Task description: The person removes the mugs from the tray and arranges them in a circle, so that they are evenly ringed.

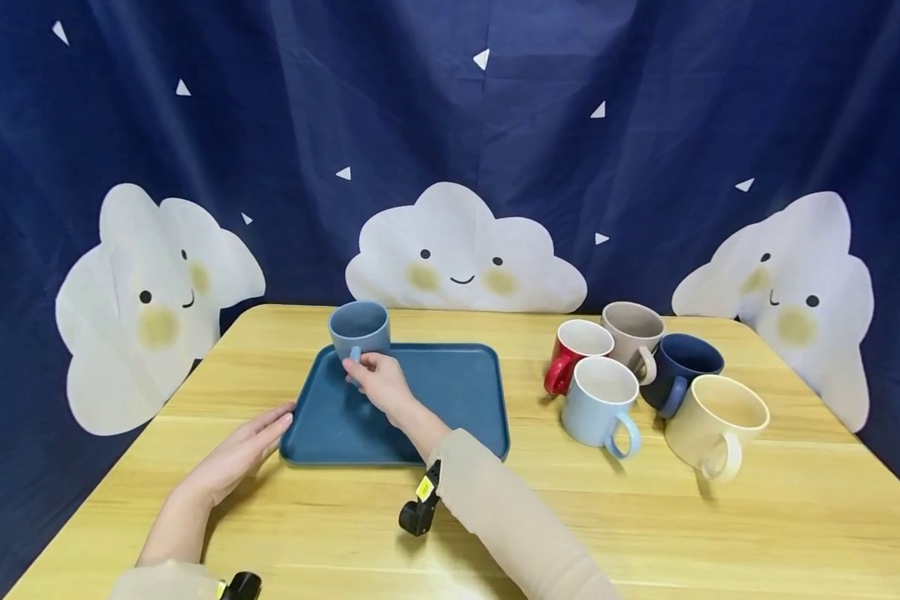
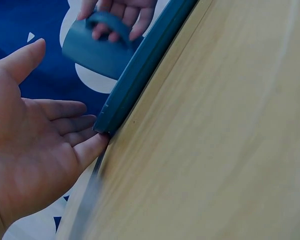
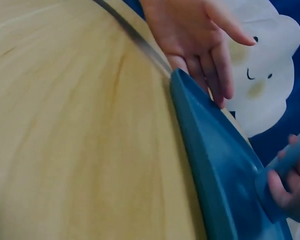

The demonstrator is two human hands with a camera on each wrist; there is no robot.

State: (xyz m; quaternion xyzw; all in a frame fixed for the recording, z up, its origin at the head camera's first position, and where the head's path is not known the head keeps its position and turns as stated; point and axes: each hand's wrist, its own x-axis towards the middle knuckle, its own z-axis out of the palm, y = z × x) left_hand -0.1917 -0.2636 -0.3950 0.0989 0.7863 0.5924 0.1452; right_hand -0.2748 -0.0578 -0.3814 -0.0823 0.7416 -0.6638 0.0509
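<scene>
My right hand (image 1: pixel 381 382) grips the handle of a grey-blue mug (image 1: pixel 362 327) at the far left corner of a dark blue tray (image 1: pixel 442 400). The mug is upright, and in the right wrist view its base (image 3: pixel 271 202) overlaps the tray. My left hand (image 1: pixel 243 450) lies along the tray's left side, fingers straight, fingertips at the rim. The left wrist view shows that palm (image 2: pixel 35 145) with its fingers against the tray's corner (image 2: pixel 107 122) and the thumb held apart.
Right of the tray stand several mugs: red (image 1: pixel 559 367), light blue (image 1: pixel 596 408), taupe (image 1: pixel 630 329), navy (image 1: pixel 663 375) and cream (image 1: pixel 701 429). They sit close together on the wooden table (image 1: pixel 330 533). A navy curtain (image 1: pixel 420 100) with white clouds hangs behind.
</scene>
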